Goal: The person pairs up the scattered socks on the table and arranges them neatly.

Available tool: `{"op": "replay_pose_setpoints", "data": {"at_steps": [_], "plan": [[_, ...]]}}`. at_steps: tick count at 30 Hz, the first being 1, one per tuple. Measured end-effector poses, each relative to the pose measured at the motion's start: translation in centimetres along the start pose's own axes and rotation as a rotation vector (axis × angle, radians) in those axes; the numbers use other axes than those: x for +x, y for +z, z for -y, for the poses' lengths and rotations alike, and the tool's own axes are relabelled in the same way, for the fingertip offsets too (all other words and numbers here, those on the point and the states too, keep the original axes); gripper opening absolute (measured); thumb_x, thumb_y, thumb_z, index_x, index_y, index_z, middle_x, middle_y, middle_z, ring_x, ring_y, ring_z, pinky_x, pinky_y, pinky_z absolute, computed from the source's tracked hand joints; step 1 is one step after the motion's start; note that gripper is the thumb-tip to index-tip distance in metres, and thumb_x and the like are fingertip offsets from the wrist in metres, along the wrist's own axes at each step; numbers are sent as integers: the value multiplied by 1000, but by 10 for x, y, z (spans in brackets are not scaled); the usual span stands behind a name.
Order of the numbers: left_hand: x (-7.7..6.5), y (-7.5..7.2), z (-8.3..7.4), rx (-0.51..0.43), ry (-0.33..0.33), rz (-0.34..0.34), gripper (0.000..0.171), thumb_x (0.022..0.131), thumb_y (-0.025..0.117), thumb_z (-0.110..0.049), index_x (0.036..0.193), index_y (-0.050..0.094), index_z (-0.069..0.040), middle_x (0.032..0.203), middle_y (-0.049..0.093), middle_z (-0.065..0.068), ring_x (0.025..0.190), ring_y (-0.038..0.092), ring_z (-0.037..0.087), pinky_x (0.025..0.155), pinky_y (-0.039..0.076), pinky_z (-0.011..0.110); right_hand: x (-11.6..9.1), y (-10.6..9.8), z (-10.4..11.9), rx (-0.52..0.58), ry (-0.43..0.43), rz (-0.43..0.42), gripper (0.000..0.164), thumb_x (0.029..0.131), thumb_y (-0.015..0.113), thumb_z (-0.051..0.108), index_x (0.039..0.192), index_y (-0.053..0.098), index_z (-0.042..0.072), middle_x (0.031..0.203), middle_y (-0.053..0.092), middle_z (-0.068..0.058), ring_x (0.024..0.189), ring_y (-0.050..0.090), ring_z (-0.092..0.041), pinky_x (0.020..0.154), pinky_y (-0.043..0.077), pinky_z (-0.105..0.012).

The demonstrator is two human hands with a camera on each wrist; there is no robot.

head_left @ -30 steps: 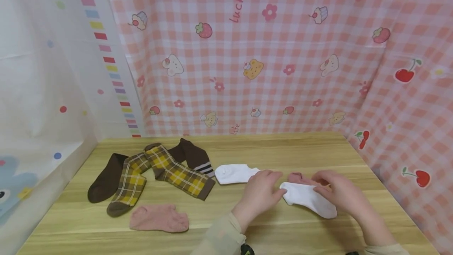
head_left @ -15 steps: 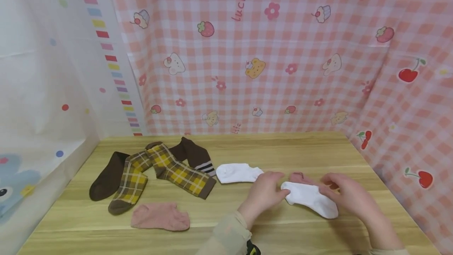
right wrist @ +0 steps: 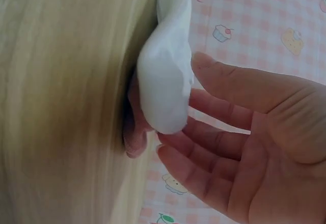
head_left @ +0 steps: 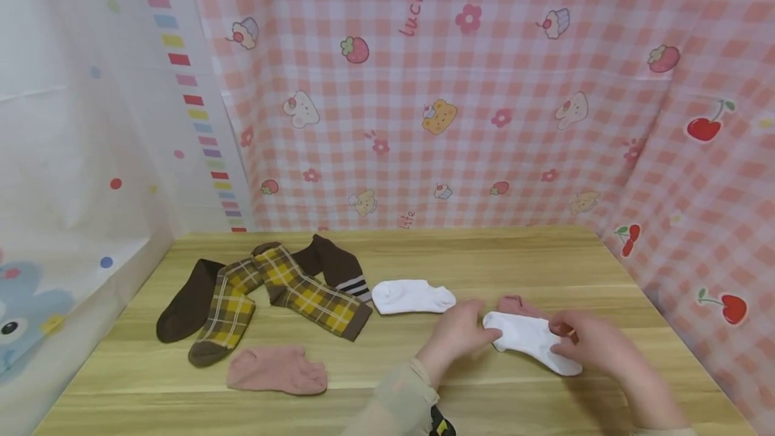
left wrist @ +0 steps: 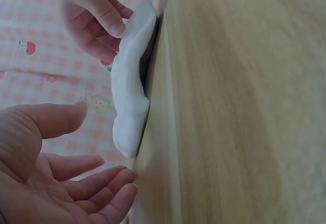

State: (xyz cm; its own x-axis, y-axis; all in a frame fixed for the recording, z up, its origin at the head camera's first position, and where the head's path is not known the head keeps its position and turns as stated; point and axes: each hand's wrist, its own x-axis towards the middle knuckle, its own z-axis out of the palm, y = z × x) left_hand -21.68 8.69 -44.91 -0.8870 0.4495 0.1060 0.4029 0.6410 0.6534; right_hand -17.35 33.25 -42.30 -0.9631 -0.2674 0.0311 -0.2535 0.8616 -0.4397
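I've slid my right hand [head_left: 592, 342] toward the toe of the white ankle sock [head_left: 525, 335], apparently leaving it unpinched atop a pink sock [head_left: 518, 305]; my left hand's [head_left: 455, 336] fingers, like my right's, spread loosely.

Plain white sock [head_left: 528, 338], pink sock [head_left: 519, 305]

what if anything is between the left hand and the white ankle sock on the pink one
Nothing visible: the left hand is open beside one end of the white ankle sock. The pink ankle sock lies partly under the white one, not between.
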Motion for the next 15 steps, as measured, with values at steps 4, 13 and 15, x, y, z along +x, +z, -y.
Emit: {"op": "replay_pose_setpoints", "data": {"at_steps": [4,13,15], "plan": [[0,1,-1,-52,-10,14,30,82,79,-28,87,62,-4,75,57,-1,67,50,13,63,43,24,3,5,-2,-29,-29,5,32,74,84,11,98,67,-1,93,68,-5,87,65,-27,76,53,-44],[-1,3,-3,-206,-43,17,29,81,79,-23,91,63,0,73,53,-3,64,45,7,61,40,20,8,10,-2,-85,69,54,37,73,85,15,99,64,0,94,65,-7,89,62,-27,80,51,-49],[-1,4,-3,-236,-46,19,28,81,80,-21,89,63,0,73,52,-4,63,43,6,60,40,19,9,11,-1,-81,85,65,35,73,85,14,97,63,0,92,63,-5,87,60,-24,79,50,-48]]}}
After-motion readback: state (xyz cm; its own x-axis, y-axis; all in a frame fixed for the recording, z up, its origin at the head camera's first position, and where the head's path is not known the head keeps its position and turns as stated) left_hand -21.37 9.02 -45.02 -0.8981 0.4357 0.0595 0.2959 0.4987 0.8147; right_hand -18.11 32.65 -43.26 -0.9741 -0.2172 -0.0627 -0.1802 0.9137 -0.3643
